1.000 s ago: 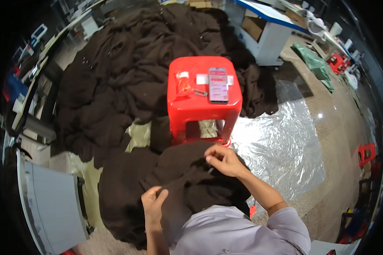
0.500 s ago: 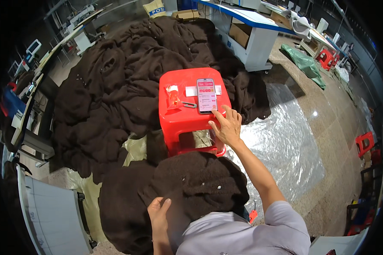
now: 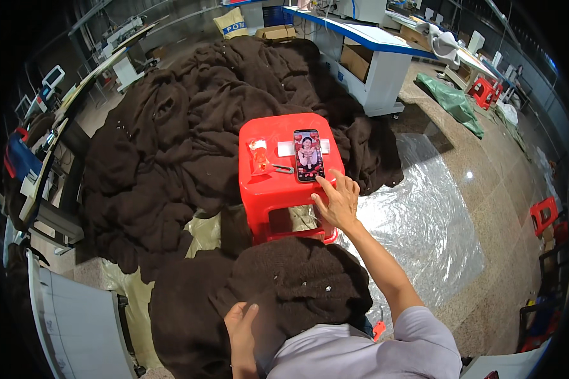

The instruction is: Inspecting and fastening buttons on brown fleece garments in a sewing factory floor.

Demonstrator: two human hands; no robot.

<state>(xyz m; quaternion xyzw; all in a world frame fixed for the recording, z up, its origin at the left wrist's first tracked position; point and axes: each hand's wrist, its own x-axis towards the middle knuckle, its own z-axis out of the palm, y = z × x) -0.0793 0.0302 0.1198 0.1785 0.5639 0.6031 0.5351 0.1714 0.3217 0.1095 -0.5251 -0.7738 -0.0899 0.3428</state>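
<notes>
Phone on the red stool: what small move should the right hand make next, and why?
I'd probably lift the right hand off and bring it to the dark brown fabric on the lap: it reaches the lower edge of the smartphone, which is already lit with a picture, while the left hand looks empty over the bunched fabric.

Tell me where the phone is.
In the head view, the phone lies on the right half of the red stool, near the right hand.
</notes>
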